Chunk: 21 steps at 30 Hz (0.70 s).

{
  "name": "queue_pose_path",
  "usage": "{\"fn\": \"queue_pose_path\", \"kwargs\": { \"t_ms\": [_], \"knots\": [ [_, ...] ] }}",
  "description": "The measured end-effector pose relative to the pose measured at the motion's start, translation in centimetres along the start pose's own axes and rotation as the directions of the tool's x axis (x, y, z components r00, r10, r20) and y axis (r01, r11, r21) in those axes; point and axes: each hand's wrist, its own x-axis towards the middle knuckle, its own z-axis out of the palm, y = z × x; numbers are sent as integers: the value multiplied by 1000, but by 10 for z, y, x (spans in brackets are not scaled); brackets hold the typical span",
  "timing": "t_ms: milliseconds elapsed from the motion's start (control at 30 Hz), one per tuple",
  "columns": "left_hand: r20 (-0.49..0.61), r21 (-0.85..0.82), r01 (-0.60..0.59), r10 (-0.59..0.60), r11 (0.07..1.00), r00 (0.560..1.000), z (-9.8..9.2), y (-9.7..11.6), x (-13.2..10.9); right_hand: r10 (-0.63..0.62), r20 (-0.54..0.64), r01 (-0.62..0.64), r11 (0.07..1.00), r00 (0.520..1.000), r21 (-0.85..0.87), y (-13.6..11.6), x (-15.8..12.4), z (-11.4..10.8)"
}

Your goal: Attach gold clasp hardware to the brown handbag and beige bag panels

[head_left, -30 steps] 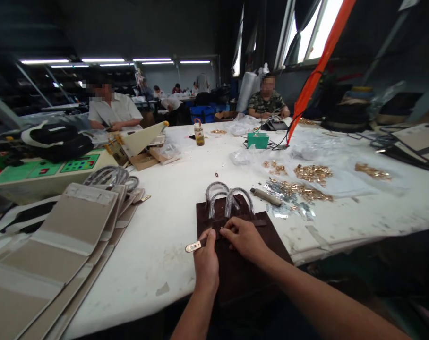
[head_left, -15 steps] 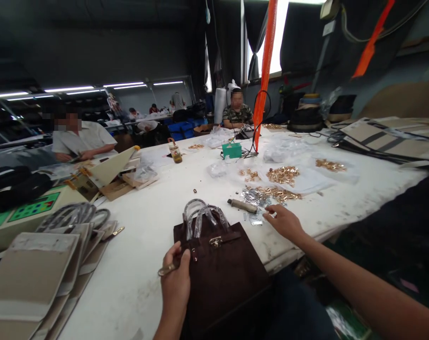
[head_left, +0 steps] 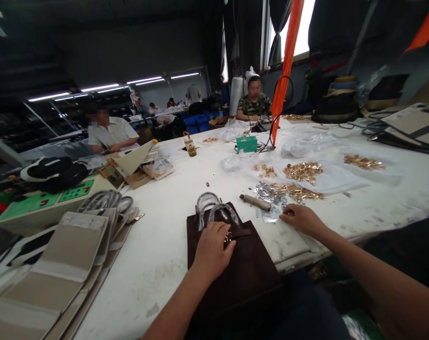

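One broad white tabletop (head_left: 158, 245) spans the view. Taking the bag as the clock's centre, a stack of beige panels (head_left: 67, 255) lies at nine o'clock. The dark brown bag (head_left: 244, 267) lies at the near edge, its clear-wrapped handles (head_left: 208, 200) pointing toward twelve. The left hand (head_left: 212, 248) rests over its upper front, fingers curved and thumb set apart. The right hand (head_left: 303, 219) is at two o'clock, fingers drawn narrow; whether they hold anything, I cannot tell. Just beyond them spread gold fittings (head_left: 303, 173) and silver plates (head_left: 267, 191). A tool with a pale handle (head_left: 256, 202) lies at one o'clock. Smallest, a gold clasp (head_left: 228, 236) shows between left thumb and fingers; whether pinched, I cannot tell.
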Motion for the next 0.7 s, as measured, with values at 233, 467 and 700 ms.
{"fn": "queue_pose_path", "kwargs": {
  "t_ms": [233, 467, 700],
  "knots": [
    [218, 114, 1, -26, 993, 976, 10, -2, 25, -65, -150, 113, 936, 987, 332, -21, -35, 0],
    [233, -277, 214, -150, 937, 961, 0, -1, 41, -198, 74, 113, 786, 978, 608, -124, -83, 41],
    [276, -593, 225, -68, 773, 959, -4, 9, 51, -219, -34, 183, 708, 975, 682, -164, -80, 71]
  ]
}}
